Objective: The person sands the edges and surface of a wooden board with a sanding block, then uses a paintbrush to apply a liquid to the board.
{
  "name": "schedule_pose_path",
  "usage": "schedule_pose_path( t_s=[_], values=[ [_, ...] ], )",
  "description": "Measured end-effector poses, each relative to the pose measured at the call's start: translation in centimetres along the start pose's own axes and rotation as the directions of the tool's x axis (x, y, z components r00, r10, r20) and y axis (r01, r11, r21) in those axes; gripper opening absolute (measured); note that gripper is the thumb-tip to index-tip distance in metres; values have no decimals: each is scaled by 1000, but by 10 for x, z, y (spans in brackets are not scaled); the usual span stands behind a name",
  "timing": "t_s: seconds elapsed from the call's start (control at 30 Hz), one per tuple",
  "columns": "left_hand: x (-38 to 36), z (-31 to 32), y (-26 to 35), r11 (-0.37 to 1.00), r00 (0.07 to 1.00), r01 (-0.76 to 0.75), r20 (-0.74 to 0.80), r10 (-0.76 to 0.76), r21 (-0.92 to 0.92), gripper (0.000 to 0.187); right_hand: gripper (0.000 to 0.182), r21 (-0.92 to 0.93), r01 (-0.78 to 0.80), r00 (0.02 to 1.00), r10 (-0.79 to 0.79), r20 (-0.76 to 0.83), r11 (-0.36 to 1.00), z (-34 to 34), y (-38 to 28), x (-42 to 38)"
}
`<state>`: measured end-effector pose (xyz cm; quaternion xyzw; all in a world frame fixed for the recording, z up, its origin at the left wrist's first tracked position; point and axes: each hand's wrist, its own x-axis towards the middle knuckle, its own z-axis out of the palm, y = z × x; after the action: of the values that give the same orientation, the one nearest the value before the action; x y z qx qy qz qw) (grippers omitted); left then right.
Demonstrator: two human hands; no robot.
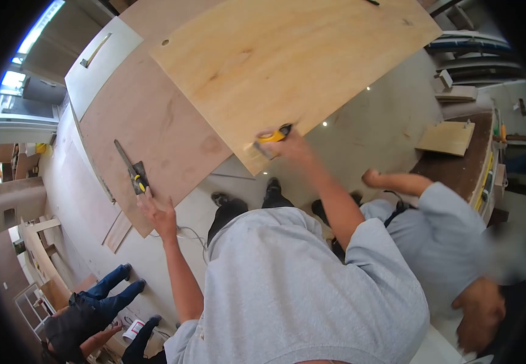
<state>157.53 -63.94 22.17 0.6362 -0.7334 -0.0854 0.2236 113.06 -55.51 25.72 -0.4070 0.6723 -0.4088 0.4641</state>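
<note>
My right hand [287,145] is closed on a yellow and black hand tool [274,134] with a flat pale blade, over the near corner of a light plywood sheet [293,60]. At the left, my left hand [158,213] reaches over the edge of a brownish board [148,121]. Its fingers touch the end of the yellow and black handle of a hand saw [131,168], which lies on that board over a small dark piece. Whether the fingers grip the handle is unclear.
A co-worker in a grey shirt [439,224] stands close on my right. Two people [87,309] are at the lower left. A white panel with a handle [102,67] lies at the upper left. A brown bench [451,173] holds a small wood panel [446,138].
</note>
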Motion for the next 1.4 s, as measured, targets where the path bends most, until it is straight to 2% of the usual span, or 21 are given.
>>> schedule_pose_path(
  t_s=[0.13, 0.17, 0.23, 0.3, 0.4, 0.47, 0.53, 0.6, 0.63, 0.73, 0.8, 0.87, 0.9, 0.93, 1.03, 1.1, 1.13, 1.2, 1.23, 1.3, 1.4],
  values=[
    [33, 0, -31, 994, 993, 109, 49, -108, -13, 86, 40, 188, -202, 974, 217, -63, 961, -130, 49, 18],
    [40, 0, -33, 996, 993, 91, 78, -91, -1, 86, 37, 149, -199, 943, 230, -240, 969, -159, 55, 14],
    [52, -1, -35, 998, 988, 53, 146, -55, 21, 87, 34, -29, -185, 836, 142, -530, 982, -217, 73, 8],
    [56, 13, -37, 997, 985, 75, 154, -73, -10, 84, 31, -504, -405, 557, -230, -798, 763, -225, 52, -6],
    [57, 52, -45, 999, 998, 39, 50, -40, 29, 74, 30, -425, -285, 399, -296, -868, 859, -215, 42, -16],
    [56, 62, -52, 997, 998, 49, -28, -48, 61, 65, 30, -505, -26, 457, -439, -774, 863, -176, 32, -19],
    [56, 67, -48, 993, 992, 110, -71, -106, 49, 54, 31, -279, -37, 725, -166, -668, 960, -123, 10, -19],
    [54, 70, -49, 994, 991, 94, -100, -89, 46, 48, 39, -215, 118, 898, -196, -393, 970, -54, -4, -15],
    [55, 71, -51, 995, 989, 91, -119, -85, 48, 46, 41, -46, 97, 975, -104, -196, 994, -31, -22, -15],
    [57, 79, -67, 997, 985, 75, -156, -75, -8, 44, 41, -131, 84, 996, -88, -26, 988, -15, -8, 8],
    [60, 65, -62, 996, 989, 90, -120, -92, -20, 48, 37, 63, -140, 979, 148, -139, 988, -58, 4, 19],
    [65, 51, -47, 994, 983, 106, -143, -110, -35, 53, 34, -1, -88, 892, 78, -446, 996, -116, 46, 40],
    [70, 46, -41, 994, 976, 107, -188, -112, -39, 57, 34, -333, -138, 822, -80, -563, 933, -152, 55, 45],
    [76, 46, -39, 994, 967, 104, -232, -110, -40, 60, 34, -611, -224, 745, -271, -610, 760, -171, 60, 48],
    [94, 66, -69, 985, 980, 159, -134, -149, 72, 67, 30, -634, -342, 538, -409, -737, 693, -162, 20, 50],
    [99, 72, -67, 976, 976, 210, -74, -206, 52, 67, 28, -359, -40, 720, -222, -657, 933, -115, -10, 49],
    [99, 74, -64, 973, 973, 228, -41, -226, 38, 67, 30, -74, 110, 866, -133, -482, 991, -95, 10, 55],
    [93, 83, -56, 980, 978, 200, -64, -200, -13, 67, 37, -65, 17, 978, -30, -207, 998, -21, -22, 51],
    [92, 87, -51, 983, 980, 182, -79, -185, -39, 67, 42, -86, -37, 998, 33, -50, 996, 15, -46, 45],
    [82, 91, -34, 990, 985, 136, -112, -130, 42, 68, 43, -18, 46, 989, -43, 144, 999, 47, -45, 51],
    [67, 94, -3, 993, 990, 114, -78, -116, -28, 69, 39, 9, -28, 999, 28, 30, 1000, 9, -13, 86]
  ],
)
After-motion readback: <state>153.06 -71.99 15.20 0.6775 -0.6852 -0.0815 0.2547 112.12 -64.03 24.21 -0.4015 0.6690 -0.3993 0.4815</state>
